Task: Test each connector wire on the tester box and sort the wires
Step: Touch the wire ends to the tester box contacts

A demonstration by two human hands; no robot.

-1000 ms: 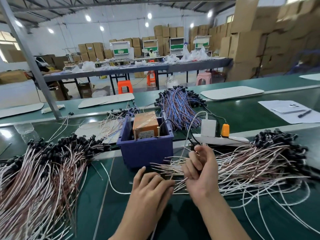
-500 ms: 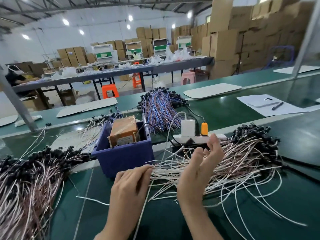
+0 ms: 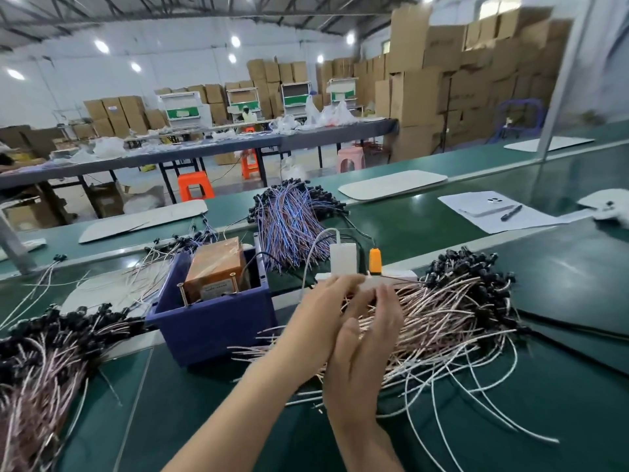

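Observation:
An orange-brown tester box (image 3: 218, 270) sits inside a blue bin (image 3: 218, 330) at the middle of the green bench. To its right lies a big heap of white-and-brown connector wires (image 3: 459, 311) with black plugs at the far end. My left hand (image 3: 320, 321) reaches across onto this heap, its fingers stretched out over the wires. Close beside it, my right hand (image 3: 369, 349) also rests on the heap with its fingers pointing away from me. The fingertips are blurred and no single wire shows in a grip. A second heap of similar wires (image 3: 44, 352) lies at the left.
Behind the bin lies a bundle of blue-purple wires (image 3: 292, 219). A power strip with a white adapter (image 3: 343, 258) and an orange plug (image 3: 375, 260) sits just beyond my hands. Papers with a pen (image 3: 493, 209) lie far right. Loose white wires trail toward the front right.
My left hand has moved from in front of the blue bin rightward onto the right heap, next to my right hand. The right hand's fingers have straightened. The view has swung a little.

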